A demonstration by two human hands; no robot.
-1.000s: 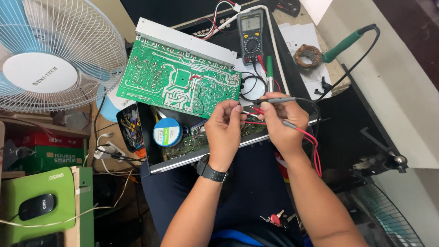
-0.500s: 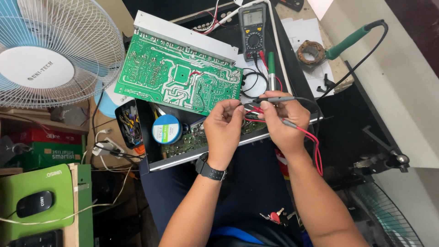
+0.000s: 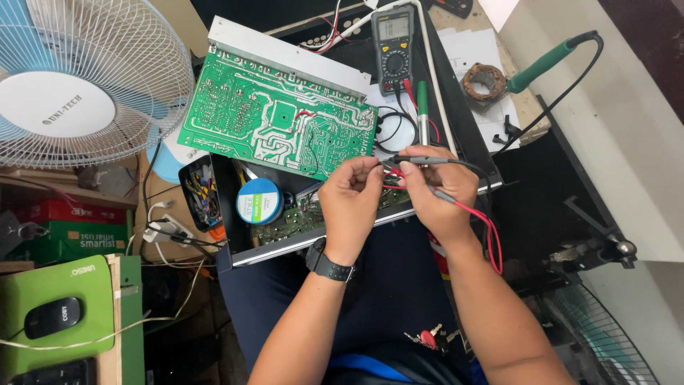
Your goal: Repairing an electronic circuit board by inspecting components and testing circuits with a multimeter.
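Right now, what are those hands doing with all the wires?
A person sits with an opened metal case on their lap. The right hand holds two thin probes, one black and one red, and the left hand pinches something small at their tips. A meter lies at the top of the case, and a green circuit board is tipped up on the left. A fan stands beside it.

A white fan (image 3: 68,85) stands far left of the fingers. A soldering iron (image 3: 552,60) lies upper right. A black mouse (image 3: 53,317) sits lower left.
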